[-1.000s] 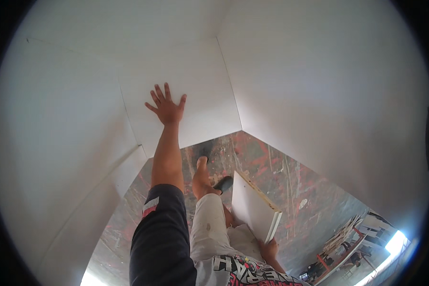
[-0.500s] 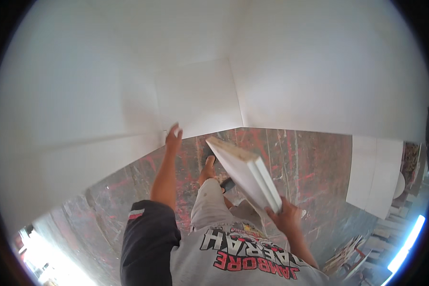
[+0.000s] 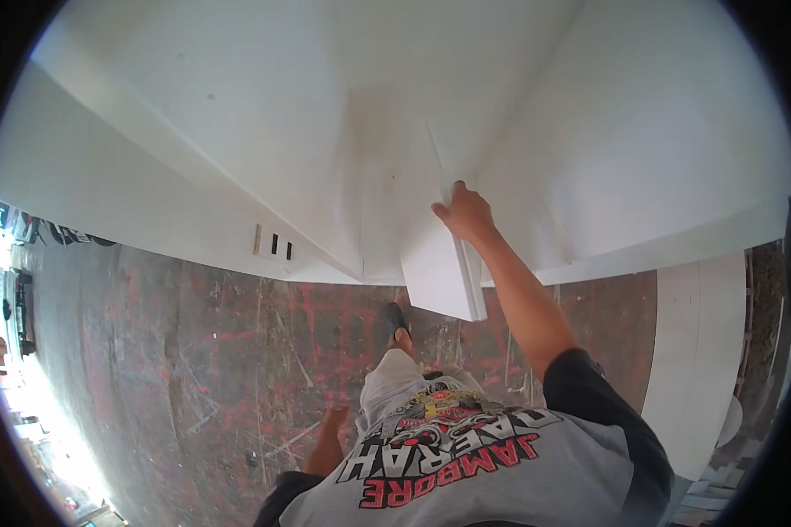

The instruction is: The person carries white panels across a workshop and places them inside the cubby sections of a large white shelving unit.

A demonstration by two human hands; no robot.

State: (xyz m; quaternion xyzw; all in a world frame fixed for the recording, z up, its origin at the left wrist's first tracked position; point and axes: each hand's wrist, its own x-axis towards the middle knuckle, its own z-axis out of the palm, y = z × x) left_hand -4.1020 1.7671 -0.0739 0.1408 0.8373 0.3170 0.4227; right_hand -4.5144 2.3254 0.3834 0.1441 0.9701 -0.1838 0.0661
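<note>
My right hand [image 3: 466,212] grips the upper edge of a thick white board [image 3: 435,277], fingers over one side and thumb on the other. The board is tilted, its far part inside a large white cabinet-like enclosure [image 3: 264,158] and its near end jutting out over the floor. Whether its far end touches the inner surface I cannot tell. Low beside my left thigh hangs my left hand [image 3: 332,418], away from the board; its fingers are too small and blurred to read.
Small dark slots [image 3: 281,247] mark the enclosure's left front part. White panels [image 3: 696,325] stand at the right, with stacked pieces beyond. The worn floor [image 3: 193,351] has red streaks. Vehicles [image 3: 18,303] show near a bright opening at far left.
My right hand has carried the board from beside my body forward into the enclosure. My left hand has drawn back from the enclosure to my side. The view has shifted left.
</note>
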